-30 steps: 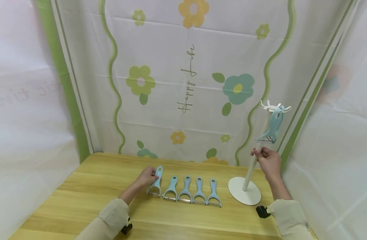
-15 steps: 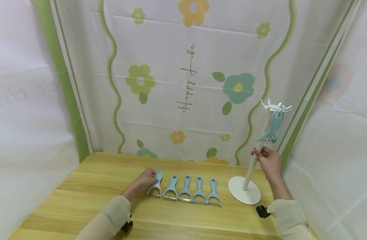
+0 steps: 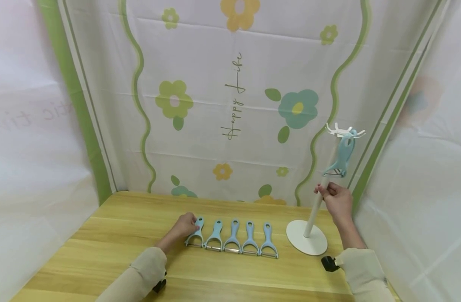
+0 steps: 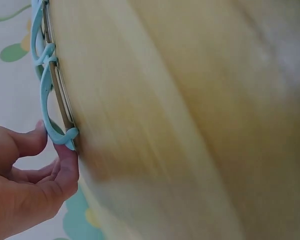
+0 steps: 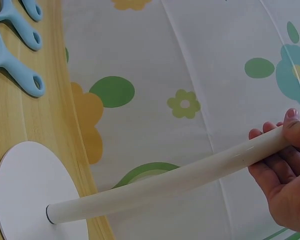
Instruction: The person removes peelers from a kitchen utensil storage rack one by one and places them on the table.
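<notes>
L hand (image 3: pixel 186 224) is pinching the end peeler (image 3: pixel 200 230), which is sitting lower than 1 sec ago, so 5 are lining up; R hand (image 3: pixel 337 202) is gripping the pole (image 3: pixel 312 218).

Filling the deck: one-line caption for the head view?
Left hand pinches the leftmost peeler in a row of five; right hand grips a white stand.

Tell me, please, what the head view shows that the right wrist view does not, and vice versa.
Only the head view shows the left grip pinching the leftmost Y-peeler, and the white hooks with hanging Y-peelers. Only the right wrist view shows the dark ring where the pole meets its round base. Both show pole, base, right grip and table Y-peelers.
</notes>
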The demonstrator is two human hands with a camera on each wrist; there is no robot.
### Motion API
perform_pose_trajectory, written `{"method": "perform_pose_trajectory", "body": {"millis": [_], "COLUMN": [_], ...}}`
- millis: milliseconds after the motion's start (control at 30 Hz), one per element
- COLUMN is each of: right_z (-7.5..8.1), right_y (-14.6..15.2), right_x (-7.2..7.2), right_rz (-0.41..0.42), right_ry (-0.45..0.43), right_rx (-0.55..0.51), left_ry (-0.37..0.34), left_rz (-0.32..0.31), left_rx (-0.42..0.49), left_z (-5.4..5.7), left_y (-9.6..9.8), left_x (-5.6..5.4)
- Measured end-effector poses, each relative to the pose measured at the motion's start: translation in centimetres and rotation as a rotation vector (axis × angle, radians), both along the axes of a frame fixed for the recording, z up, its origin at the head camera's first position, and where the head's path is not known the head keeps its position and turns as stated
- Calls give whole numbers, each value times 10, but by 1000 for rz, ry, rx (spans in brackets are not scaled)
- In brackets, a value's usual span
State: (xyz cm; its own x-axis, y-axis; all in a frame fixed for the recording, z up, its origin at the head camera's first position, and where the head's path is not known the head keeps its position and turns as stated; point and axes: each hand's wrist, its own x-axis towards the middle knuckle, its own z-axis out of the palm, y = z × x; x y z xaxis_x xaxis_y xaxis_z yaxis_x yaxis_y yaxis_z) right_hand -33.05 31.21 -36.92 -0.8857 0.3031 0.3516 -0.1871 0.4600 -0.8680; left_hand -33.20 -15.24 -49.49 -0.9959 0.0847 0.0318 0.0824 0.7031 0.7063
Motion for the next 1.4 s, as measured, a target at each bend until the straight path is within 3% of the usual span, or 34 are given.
{"method": "perform_pose_trajectory", "body": {"millis": [300,400,533,633,900,1167,1400], "right_z": [4,1,-5,-6,1,1,-1], "right_y": [7,11,17,23,24,12,-7], "right_x": [3,0,-7,-9,-2,6,6], "right_rz": [80,193,414,494,355,211,57], "right_ry": [31,64,86,85,25,41,52], "right_rx": [-13,26,53,43,72,-1,-31], "left_ry": [-42,-65,-48,-22,-16,84,101], "left_rz": [-43,-21,-1,-17,-47,-174,-307], "left_rx": [-30,-28,16,81,273,275,297], "left_z": [7,11,19,25,49,77,119], "left_y": [1,-5,-16,-18,3,52,96], "left_x": [2,3,2,-1,-7,-9,-10]}}
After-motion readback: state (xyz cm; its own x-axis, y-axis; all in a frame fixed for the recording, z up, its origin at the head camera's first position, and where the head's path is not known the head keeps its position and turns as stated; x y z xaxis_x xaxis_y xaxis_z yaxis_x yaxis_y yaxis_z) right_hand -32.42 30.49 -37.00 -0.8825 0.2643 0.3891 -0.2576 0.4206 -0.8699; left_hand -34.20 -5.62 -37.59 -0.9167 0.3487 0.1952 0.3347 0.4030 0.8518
